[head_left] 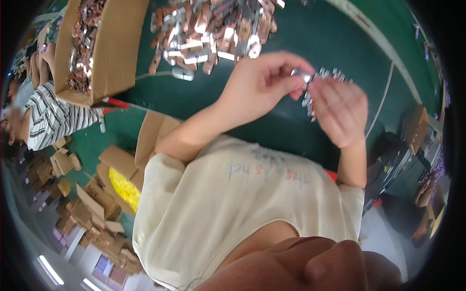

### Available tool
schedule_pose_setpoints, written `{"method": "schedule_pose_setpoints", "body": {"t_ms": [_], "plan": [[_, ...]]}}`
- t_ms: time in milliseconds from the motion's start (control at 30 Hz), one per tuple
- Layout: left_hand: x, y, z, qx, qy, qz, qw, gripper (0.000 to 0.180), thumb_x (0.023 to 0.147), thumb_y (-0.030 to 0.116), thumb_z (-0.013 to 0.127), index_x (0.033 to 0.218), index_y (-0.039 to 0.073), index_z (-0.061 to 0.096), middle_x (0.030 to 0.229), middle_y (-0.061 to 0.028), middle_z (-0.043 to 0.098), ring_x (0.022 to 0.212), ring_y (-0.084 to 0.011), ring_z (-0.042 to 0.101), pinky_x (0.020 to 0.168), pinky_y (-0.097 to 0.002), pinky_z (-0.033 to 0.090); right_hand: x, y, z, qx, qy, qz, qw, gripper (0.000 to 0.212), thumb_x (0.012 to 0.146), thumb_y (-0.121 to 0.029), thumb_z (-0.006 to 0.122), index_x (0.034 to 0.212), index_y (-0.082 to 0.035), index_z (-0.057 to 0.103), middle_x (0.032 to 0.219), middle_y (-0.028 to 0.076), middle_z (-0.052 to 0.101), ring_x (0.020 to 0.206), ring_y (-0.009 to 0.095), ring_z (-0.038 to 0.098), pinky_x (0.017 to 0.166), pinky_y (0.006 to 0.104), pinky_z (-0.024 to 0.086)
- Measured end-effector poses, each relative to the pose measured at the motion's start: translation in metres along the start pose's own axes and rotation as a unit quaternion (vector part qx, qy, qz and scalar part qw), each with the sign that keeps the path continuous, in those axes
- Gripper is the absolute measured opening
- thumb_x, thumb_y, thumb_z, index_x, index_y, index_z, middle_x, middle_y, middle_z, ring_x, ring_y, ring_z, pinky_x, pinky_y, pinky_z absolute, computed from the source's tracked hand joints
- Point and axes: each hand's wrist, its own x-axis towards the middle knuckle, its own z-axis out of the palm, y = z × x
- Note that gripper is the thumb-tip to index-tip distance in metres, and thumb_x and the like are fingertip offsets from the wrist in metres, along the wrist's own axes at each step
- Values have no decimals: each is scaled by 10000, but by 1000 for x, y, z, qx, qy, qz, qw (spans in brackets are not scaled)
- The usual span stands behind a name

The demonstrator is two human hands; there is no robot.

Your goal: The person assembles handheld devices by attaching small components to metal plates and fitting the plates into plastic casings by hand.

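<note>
My left hand [264,85] pinches a small shiny silver metal piece [302,74] between thumb and fingers, just above the green table. Against the right end of that piece come the fingertips of my right hand [341,109], closed and slightly blurred; what they grip is hidden. Around and partly behind my right hand lie several tiny silver parts [336,73] on the tabletop. Beyond my left hand spreads a heap of flat, elongated copper-coloured and silver metal parts [213,31], with one silver part [183,73] at its near edge.
The green table [194,99] carries a tall cardboard box [119,46] of similar metal parts at the left. A thin pale cord [381,104] runs at the right. Another person in a striped shirt [58,114] works at far left. Open cartons [116,162], one with yellow material, stand below.
</note>
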Motion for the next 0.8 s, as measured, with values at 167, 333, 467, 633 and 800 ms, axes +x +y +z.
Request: {"method": "schedule_pose_setpoints", "body": {"t_ms": [167, 333, 467, 633, 800], "plan": [[11, -2, -13, -75, 15, 25, 997, 185, 861, 14, 551, 1040, -32, 552, 827, -52, 604, 720, -84, 577, 670, -213, 480, 14, 10, 6, 77, -56, 40, 995, 336, 708, -153, 706, 977, -10, 565, 1023, 115, 587, 940, 259, 563, 769, 359, 458], [17, -6, -42, -45, 88, 40, 994, 206, 850, 16, 573, 1050, -27, 552, 835, -65, 607, 721, -93, 588, 663, -207, 483, 52, 73, 42, 178, 54, 210, 960, 381, 740, -177, 692, 1026, 2, 514, 1030, 162, 576, 935, 298, 556, 792, 367, 440], [17, -12, -41, -40, 101, 27, 994, 246, 816, 10, 621, 1051, -19, 555, 845, -58, 612, 706, -85, 586, 641, -199, 477, 82, 231, 123, -65, -62, 246, 965, 316, 788, -81, 580, 1081, -5, 488, 1044, 173, 550, 975, 355, 522, 835, 411, 437], [25, -30, -50, -53, 100, 26, 993, 261, 802, 2, 635, 1050, -23, 560, 886, -66, 626, 743, -90, 602, 674, -209, 494, 120, 354, 191, -244, -262, 312, 880, 438, 847, -85, 428, 1268, -206, 432, 1412, 67, 305, 1300, 343, 260, 981, 514, 326], [25, -26, -53, -29, 113, 0, 993, 249, 806, 1, 629, 1045, -19, 560, 881, -64, 630, 752, -88, 606, 673, -204, 494, 124, 369, 206, -290, -339, 276, 851, 309, 859, -157, 428, 1139, -191, 554, 1263, 104, 435, 1204, 311, 349, 936, 452, 333]]}}
